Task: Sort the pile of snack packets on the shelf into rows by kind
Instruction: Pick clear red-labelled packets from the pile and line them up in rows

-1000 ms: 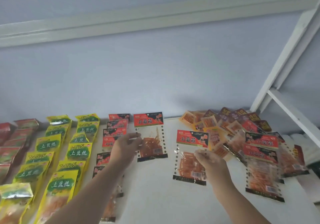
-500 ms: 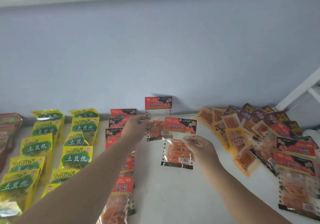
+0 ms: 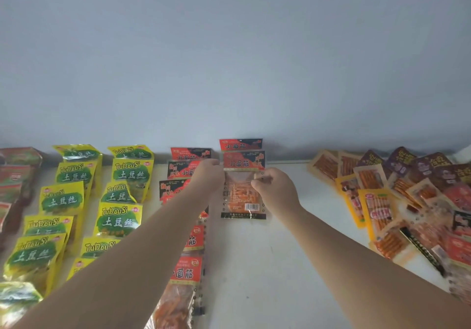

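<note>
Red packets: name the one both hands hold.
The red packet in the right column, overlapping the rear packet; left hand and right hand pinch its edges.

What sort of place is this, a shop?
Likely a small shop or stockroom. Many identical yellow packets lie in rows on a white shelf against a bare wall, with a mixed pile further right; the left hand and right hand hold a red packet.

The yellow packets (image 3: 119, 220) carry "TuDouSi" over "土豆丝" on a green patch, while "小面筋" stands on the red headers of the back red packet (image 3: 240, 144), the front red packet (image 3: 244, 163) and the lower red packet (image 3: 185, 272), and a barcode label (image 3: 251, 206), its digits too small to read, sits low on the front one.
</note>
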The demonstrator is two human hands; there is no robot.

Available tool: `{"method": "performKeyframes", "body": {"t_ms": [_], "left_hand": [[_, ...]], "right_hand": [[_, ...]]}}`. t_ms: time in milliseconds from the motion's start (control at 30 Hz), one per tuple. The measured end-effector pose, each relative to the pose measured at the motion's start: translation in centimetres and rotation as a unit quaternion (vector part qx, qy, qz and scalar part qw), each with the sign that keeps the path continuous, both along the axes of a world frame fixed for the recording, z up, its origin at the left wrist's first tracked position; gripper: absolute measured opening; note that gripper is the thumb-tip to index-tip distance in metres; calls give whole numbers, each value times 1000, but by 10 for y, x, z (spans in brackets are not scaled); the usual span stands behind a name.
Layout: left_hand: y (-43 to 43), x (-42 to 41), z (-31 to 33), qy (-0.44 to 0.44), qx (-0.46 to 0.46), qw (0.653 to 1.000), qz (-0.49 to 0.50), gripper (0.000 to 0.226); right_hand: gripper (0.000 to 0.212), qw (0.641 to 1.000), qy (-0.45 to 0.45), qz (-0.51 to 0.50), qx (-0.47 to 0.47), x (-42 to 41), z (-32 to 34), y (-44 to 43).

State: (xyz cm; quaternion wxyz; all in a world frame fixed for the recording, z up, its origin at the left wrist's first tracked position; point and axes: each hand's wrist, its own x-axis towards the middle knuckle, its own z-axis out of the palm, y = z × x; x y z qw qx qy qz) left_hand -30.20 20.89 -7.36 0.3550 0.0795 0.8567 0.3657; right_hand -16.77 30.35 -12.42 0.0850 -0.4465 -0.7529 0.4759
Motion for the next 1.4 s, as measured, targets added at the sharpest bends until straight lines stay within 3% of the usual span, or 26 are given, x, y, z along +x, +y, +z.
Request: {"method": "performKeyframes", "body": {"t_ms": [300,567,700,833,1400], "left_hand": [[-6,15,25,47,17,998,-45,49],[-31,43,37,124,66,981,-133,41],[-29,75,34,111,92,974,-174,20],[-19,119,33,84,116,966,-215,35],[69,332,27,47,91,946,-308,41]], "right_hand": [[40,999,1,-40,3,13,17,-2],[32,997,21,-71,5,76,41,-13],[29,993,30,-112,-1,121,51,-25],[26,984,45,-174,-5,177,59,-32],[30,962,30,-270,4,400,59,29]]}}
